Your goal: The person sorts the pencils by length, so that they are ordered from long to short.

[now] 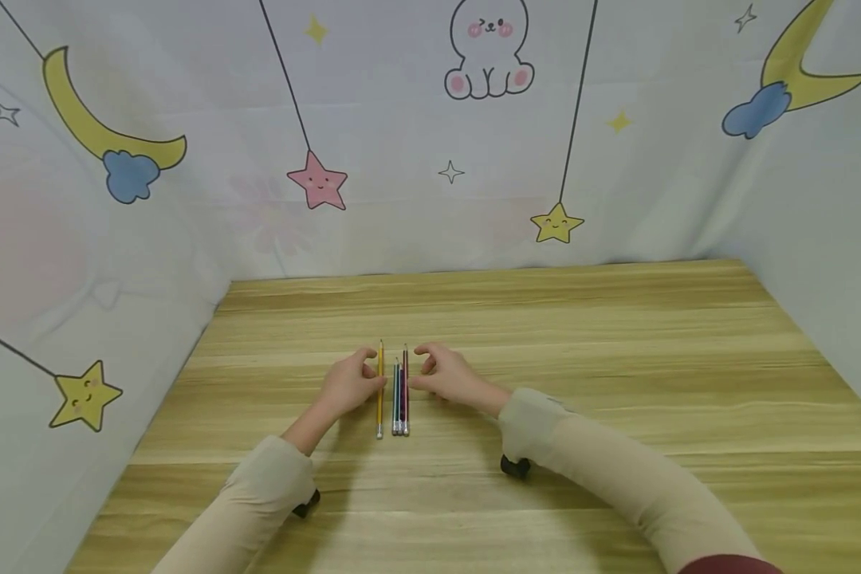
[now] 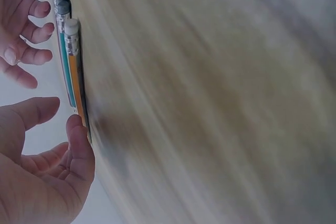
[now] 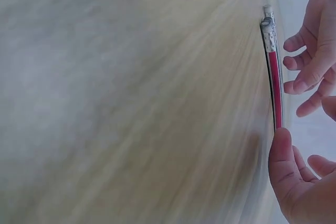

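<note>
Wood-grain table [image 1: 617, 335] amid pale, cartoon-printed cloth walls [image 1: 402, 96].

Shiny metal pencil ferrules [image 2: 72, 44]

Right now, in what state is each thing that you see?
Yellow pencil: lying down, apart from the other pencils.
Other pencils: lying close together, side by side.
Left hand: fingers loosely bent, touching the yellow pencil.
Right hand: fingers loosely bent, beside the other pencils, contact unclear.
Printed cloth: hanging, lightly creased.
</note>
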Available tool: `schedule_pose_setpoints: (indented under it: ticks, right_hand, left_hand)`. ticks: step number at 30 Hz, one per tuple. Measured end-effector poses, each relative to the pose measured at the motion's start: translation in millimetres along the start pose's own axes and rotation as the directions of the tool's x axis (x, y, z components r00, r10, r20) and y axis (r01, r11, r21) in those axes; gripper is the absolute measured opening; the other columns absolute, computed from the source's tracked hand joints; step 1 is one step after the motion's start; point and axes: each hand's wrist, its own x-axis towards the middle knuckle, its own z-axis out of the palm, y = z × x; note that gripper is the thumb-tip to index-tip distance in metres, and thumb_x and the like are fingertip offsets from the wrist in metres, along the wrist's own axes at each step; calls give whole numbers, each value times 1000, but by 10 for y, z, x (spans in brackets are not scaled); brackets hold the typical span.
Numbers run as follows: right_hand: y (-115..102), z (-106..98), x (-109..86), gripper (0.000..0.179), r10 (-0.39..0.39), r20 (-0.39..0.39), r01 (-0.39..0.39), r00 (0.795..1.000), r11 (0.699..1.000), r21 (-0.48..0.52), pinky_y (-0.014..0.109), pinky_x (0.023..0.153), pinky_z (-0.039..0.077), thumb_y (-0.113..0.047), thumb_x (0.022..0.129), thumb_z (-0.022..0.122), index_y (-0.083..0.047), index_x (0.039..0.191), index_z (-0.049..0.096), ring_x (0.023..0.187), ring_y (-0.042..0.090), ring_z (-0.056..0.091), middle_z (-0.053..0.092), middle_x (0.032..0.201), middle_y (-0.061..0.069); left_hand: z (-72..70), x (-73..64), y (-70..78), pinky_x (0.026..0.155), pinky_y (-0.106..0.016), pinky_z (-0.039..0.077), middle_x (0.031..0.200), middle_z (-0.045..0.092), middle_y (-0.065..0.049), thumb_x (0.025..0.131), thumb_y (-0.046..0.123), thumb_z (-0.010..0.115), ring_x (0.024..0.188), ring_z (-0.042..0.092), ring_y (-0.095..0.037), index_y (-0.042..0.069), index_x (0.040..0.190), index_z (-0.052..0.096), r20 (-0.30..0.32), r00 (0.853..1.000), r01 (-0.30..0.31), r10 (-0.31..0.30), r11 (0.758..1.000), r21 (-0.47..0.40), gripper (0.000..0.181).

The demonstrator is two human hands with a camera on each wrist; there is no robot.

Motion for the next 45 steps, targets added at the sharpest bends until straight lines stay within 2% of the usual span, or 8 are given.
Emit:
schedule_pose_setpoints:
  ticks: [14,25,28,31,34,37,41,45]
  right_hand:
    - [-46,104,125,60,80,-26,-80,996,997,-11,20,37,40,-23,76,68,-5,127,40,44,12,47,56,80,5]
    - [-87,146,169,51,42,-26,-46,999,981,-187,18,37,37,-20,77,67,-4,121,45,41,9,43,53,65,1]
    - [-114,160,177,50,16,-42,-26,999,964,-263,20,44,38,-20,76,68,-2,118,48,49,9,44,54,69,2]
    - [-129,174,187,49,-7,-55,-12,998,945,-327,24,54,42,-21,75,69,0,116,50,61,13,48,60,81,5]
    - [-129,187,191,48,-14,-56,-7,998,931,-364,28,66,47,-22,75,69,0,114,51,76,17,54,62,97,10]
    - [-131,193,191,45,-19,-51,-2,999,926,-378,32,78,47,-22,75,69,0,112,53,88,19,56,61,104,11]
    - [-138,195,189,39,-26,-48,5,999,922,-388,31,75,47,-21,75,69,-1,106,55,81,16,55,61,98,9]
    - [-144,192,186,35,-21,-47,1,999,918,-397,26,64,45,-19,75,69,-1,102,56,70,13,50,60,88,5]
  left_hand:
    - [26,29,-29,54,-24,44,91,63,-11,80,21,63,65,55,-15,2,123,45,-9,1000,-3,3,998,55,50]
    - [13,36,-1,54,-23,42,91,62,-10,80,21,62,66,54,-14,1,124,44,28,1000,11,-12,998,65,52]
    - [17,41,3,56,-23,43,92,62,-10,80,22,62,67,54,-15,2,124,44,31,999,17,-19,997,70,52]
    - [24,48,1,56,-23,42,92,62,-9,80,23,62,68,54,-15,2,125,44,31,999,21,-24,996,81,53]
    - [34,55,-4,55,-23,41,91,61,-8,79,24,62,66,53,-14,3,125,44,30,999,24,-27,995,96,54]
    - [40,59,-11,54,-23,40,89,60,-7,79,25,62,64,52,-14,3,125,44,30,999,22,-25,994,106,54]
    - [47,71,-12,55,-23,40,89,60,-7,79,26,62,65,52,-14,3,125,44,27,999,20,-23,992,121,55]
    - [54,83,-11,53,-23,38,86,60,-6,79,25,62,63,51,-14,3,124,44,26,999,23,-26,991,135,54]
